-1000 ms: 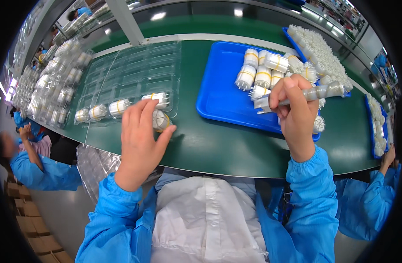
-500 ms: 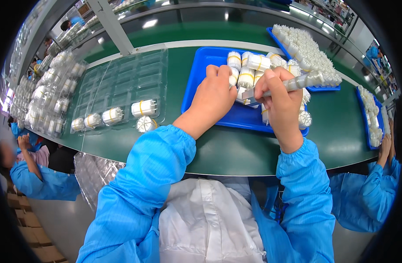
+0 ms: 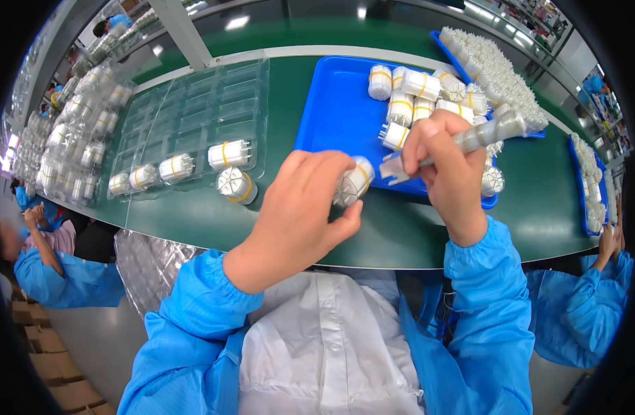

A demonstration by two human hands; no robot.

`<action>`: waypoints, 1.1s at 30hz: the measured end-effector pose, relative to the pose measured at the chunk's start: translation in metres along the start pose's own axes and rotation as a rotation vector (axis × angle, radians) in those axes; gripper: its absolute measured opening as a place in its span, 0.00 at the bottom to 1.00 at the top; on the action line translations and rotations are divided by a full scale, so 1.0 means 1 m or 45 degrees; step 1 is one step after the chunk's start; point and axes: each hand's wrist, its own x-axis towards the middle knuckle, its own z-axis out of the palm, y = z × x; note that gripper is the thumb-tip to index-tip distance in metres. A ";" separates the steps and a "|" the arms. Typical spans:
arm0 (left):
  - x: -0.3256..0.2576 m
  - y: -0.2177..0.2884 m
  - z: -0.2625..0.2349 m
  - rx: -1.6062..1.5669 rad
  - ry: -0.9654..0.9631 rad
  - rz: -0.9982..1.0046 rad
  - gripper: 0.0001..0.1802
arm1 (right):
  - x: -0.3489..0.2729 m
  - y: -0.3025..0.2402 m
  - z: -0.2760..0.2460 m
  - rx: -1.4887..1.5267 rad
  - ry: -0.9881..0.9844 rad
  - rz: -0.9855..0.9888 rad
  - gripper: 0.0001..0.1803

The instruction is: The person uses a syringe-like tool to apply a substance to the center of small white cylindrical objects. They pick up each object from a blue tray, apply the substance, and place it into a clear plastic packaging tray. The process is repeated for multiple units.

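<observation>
Between the thumb and fingers of my left hand [image 3: 297,207] is a white cylindrical part [image 3: 354,182] with a yellow band, its ribbed end turned toward me. My right hand [image 3: 450,169] grips a hand tool [image 3: 494,131] with a thick translucent handle; its flat, notched metal tip lies close beside the held part. Behind both hands a blue tray [image 3: 335,104] carries several more banded white parts [image 3: 421,84], heaped toward its right side. Another banded part [image 3: 236,185] stands on the green table, left of my left hand.
A clear plastic blister tray [image 3: 193,104] at the left has banded parts along its near row. Filled clear trays [image 3: 75,149] are stacked farther left. A blue tray of spiky white pieces [image 3: 494,72] lies back right, another blue tray [image 3: 586,180] far right. Co-workers sit at both sides.
My left hand has come out of the blue tray toward me, bringing a white part with it. The tool in my right hand has stayed near the tray's front edge.
</observation>
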 end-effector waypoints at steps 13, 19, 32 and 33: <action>-0.019 -0.029 0.014 -0.154 -0.088 0.028 0.33 | -0.009 0.001 0.013 0.036 -0.187 0.087 0.16; -0.020 -0.034 0.020 -0.243 -0.062 0.020 0.40 | -0.013 0.022 0.018 -0.097 -0.272 -0.007 0.15; -0.023 -0.032 0.019 -0.340 -0.062 -0.013 0.35 | -0.010 0.013 0.016 0.052 -0.236 0.076 0.14; -0.024 -0.031 0.019 -0.353 -0.063 -0.021 0.35 | -0.010 0.015 0.016 0.023 -0.234 0.067 0.14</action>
